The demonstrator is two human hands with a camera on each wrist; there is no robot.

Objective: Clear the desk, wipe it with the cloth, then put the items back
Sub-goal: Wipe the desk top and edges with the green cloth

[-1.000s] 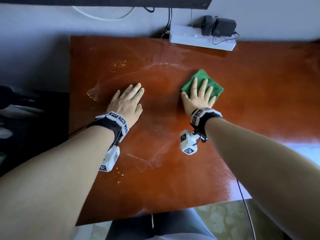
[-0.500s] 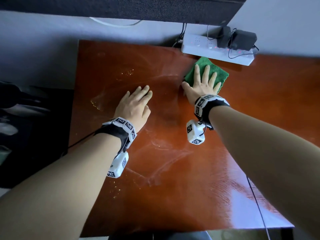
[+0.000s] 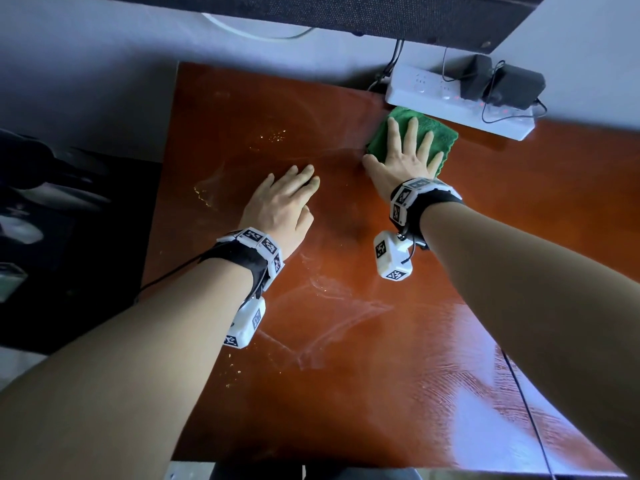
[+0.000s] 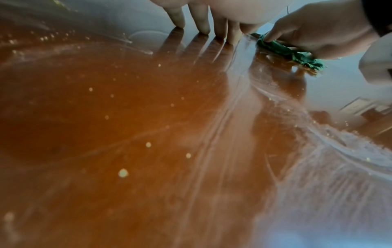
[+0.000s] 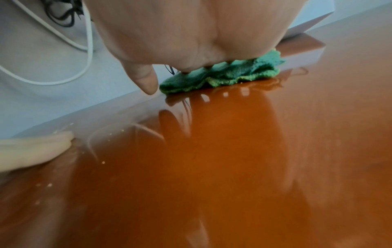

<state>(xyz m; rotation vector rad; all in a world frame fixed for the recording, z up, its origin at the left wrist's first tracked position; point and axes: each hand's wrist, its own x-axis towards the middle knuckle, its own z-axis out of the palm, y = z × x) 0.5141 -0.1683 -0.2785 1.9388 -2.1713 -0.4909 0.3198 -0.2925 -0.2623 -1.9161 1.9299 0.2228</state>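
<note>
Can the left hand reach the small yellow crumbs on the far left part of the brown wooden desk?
Probably yes. The left hand rests flat on the brown wooden desk, and nothing stands between it and the small yellow crumbs. The right hand, pressing the green cloth, is off to the side.

No readable text or numbers anywhere; the wrist bands (image 3: pixel 256 242) bear only black-and-white square markers.

Count on desk (image 3: pixel 346 393): 1 green cloth (image 3: pixel 436 131), 1 white power strip (image 3: pixel 446 98) at desk's far edge, 2 black adapters (image 3: pixel 512 86) plugged into strip, 2 hands (image 3: pixel 280 209) flat on desk.
</note>
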